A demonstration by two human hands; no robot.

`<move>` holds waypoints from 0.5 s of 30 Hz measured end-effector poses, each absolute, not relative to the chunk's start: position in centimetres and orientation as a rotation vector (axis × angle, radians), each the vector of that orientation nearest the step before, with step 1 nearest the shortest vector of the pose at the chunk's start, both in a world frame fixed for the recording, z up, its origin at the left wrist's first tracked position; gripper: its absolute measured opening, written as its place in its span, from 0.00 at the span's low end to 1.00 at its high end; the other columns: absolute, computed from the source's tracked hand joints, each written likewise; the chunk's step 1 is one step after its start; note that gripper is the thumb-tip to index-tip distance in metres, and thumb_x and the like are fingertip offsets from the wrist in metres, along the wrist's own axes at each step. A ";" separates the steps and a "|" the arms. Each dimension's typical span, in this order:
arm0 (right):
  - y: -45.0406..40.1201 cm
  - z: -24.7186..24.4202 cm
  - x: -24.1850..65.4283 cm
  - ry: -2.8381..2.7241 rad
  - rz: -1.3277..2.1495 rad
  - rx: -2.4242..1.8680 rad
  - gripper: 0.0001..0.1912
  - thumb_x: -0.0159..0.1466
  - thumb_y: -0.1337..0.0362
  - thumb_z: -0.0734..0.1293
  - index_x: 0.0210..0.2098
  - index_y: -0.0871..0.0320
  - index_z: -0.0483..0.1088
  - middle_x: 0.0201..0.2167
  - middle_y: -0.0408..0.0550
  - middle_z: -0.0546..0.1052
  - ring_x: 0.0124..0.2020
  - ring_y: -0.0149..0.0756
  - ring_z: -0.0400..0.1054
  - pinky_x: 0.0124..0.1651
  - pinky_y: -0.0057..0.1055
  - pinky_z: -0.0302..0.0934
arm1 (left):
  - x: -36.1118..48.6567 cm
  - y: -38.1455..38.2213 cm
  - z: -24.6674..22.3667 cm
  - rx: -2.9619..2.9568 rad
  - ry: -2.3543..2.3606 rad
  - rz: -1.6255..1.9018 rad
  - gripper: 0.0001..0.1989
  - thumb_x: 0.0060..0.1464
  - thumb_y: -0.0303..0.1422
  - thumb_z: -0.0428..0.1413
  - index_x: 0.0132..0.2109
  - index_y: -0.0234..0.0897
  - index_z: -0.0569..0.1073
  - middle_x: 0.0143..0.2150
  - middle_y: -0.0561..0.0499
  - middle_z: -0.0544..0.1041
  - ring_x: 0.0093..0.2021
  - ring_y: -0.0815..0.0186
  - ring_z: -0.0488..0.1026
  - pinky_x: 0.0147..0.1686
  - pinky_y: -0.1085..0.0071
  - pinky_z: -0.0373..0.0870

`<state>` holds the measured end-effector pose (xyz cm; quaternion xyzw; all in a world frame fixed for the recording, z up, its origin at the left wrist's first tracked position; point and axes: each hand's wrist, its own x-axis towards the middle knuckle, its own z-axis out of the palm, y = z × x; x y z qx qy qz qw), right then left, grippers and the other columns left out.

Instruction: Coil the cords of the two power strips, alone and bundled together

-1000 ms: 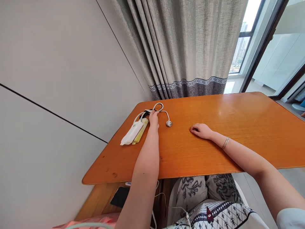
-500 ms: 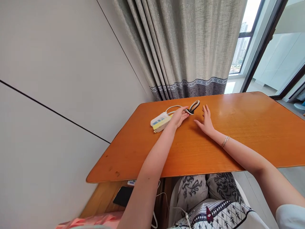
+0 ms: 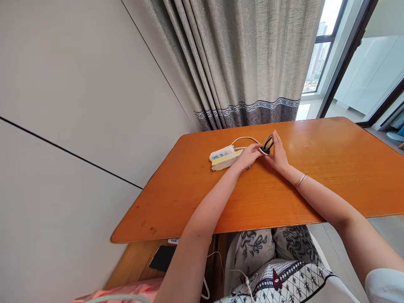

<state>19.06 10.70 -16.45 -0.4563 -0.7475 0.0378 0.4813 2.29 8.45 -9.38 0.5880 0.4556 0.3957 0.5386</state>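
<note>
On the orange-brown table (image 3: 195,202) lie a white power strip (image 3: 221,152) and, against its near side, a long pale box with a yellow top (image 3: 225,161). A white cable (image 3: 246,138) curves from the strip to a looped bundle of cable with black on it (image 3: 268,145). My left hand (image 3: 250,155) has its fingers closed round the near left part of this bundle. At the bundle's right side is my right hand (image 3: 278,155), fingers extended upward, its palm side against the loops.
A grey curtain (image 3: 252,63) hangs behind the table, and a pale wall (image 3: 78,84) stands at the left. Below the table's front edge are a black phone (image 3: 162,258), a thin white cable and a pink cloth (image 3: 126,290).
My left hand has moved right with the cable bundle, and the power strip and box have shifted right too. The bundle now meets my right hand, which was apart from it before.
</note>
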 end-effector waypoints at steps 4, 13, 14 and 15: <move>10.6 -15.8 19.7 -1.871 0.101 -1.127 0.49 0.63 0.62 0.70 0.75 0.59 0.42 0.75 0.62 0.54 0.76 0.47 0.49 0.76 0.50 0.49 | 2.4 9.0 -10.2 1.395 1.077 0.979 0.20 0.45 0.19 0.56 0.47 0.35 0.75 0.39 0.48 0.84 0.44 0.64 0.81 0.57 0.63 0.71; 11.7 -15.6 21.5 -1.959 0.145 -1.106 0.39 0.60 0.57 0.75 0.68 0.57 0.64 0.69 0.57 0.67 0.68 0.50 0.64 0.72 0.48 0.59 | 2.3 8.6 -9.2 1.127 1.102 1.025 0.14 0.48 0.27 0.62 0.45 0.36 0.75 0.36 0.49 0.83 0.41 0.64 0.82 0.49 0.68 0.74; 11.7 -15.5 21.5 -1.977 0.144 -1.102 0.38 0.61 0.57 0.74 0.68 0.57 0.65 0.69 0.57 0.67 0.68 0.50 0.65 0.71 0.48 0.60 | 2.3 8.5 -9.0 1.113 1.102 1.031 0.15 0.49 0.27 0.62 0.45 0.37 0.75 0.36 0.49 0.83 0.40 0.64 0.83 0.48 0.68 0.74; 11.6 -15.4 21.5 -1.996 0.142 -1.100 0.37 0.61 0.56 0.74 0.67 0.57 0.65 0.69 0.56 0.67 0.68 0.50 0.65 0.71 0.47 0.60 | 2.3 8.4 -8.9 1.102 1.104 1.036 0.15 0.49 0.28 0.62 0.45 0.37 0.74 0.36 0.49 0.83 0.40 0.64 0.83 0.48 0.68 0.74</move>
